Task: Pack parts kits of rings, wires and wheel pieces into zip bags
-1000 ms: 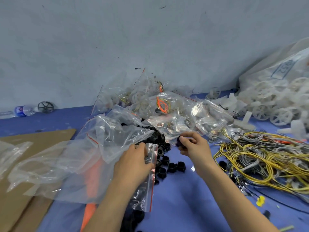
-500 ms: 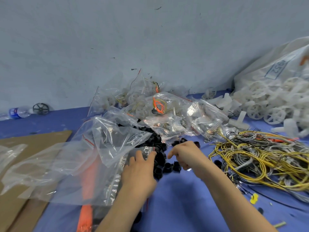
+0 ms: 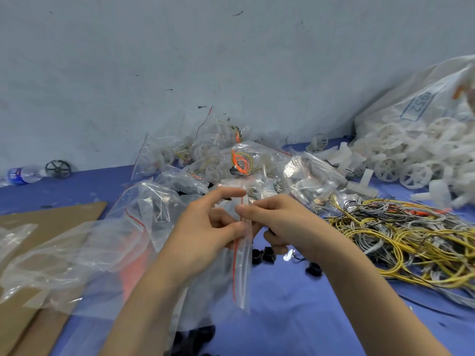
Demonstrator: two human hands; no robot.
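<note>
**Clear plastic zip bag (image 3: 241, 268) with a red seal line, pinched between both hands**

At centre frame the bag hangs above the blue worktop (image 3: 282, 325). Its red-lined seal edge runs almost straight up and down, so the long axis points toward the lower centre. The left hand (image 3: 205, 235) pinches that edge from the left, forefinger stretched out. The right hand (image 3: 285, 224) pinches it from the right with thumb and forefinger. Its lower fingers curl over something dark, possibly a ring, though shadow hides it. Loose black plastic rings (image 3: 262, 254) lie just below the right hand, the nearer one. The bag looks thin, glossy and creased.
</note>
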